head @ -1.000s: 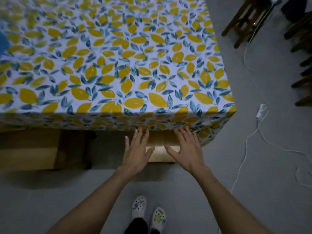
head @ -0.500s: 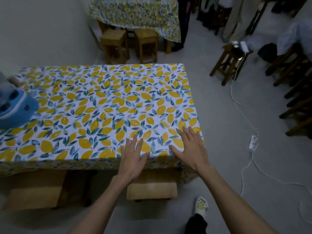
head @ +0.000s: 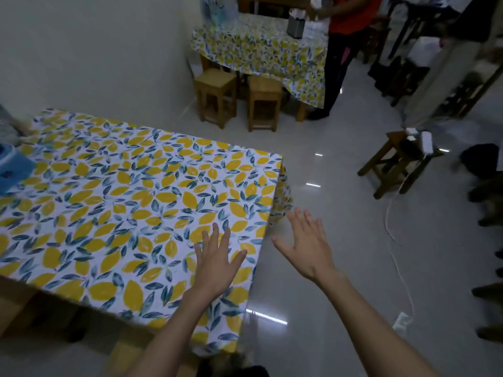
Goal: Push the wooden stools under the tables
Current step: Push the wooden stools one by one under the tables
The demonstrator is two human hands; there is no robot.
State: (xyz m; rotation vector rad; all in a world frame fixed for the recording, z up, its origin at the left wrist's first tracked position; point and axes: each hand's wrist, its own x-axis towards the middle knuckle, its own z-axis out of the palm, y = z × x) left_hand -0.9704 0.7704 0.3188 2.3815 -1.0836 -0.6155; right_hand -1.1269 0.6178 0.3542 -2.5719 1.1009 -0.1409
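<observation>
Hovering empty hands; wooden stools far ahead.

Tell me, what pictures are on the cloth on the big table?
Yellow lemons with blue-green leaves on white, all over the tablecloth; the head view shows it clearly.

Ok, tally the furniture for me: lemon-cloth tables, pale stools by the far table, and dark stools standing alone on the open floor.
Lemon-cloth tables: 2
Pale stools by the far table: 2
Dark stool on the open floor: 1
Total: 5
The dark shapes at the right edge are too dim to count.
</observation>
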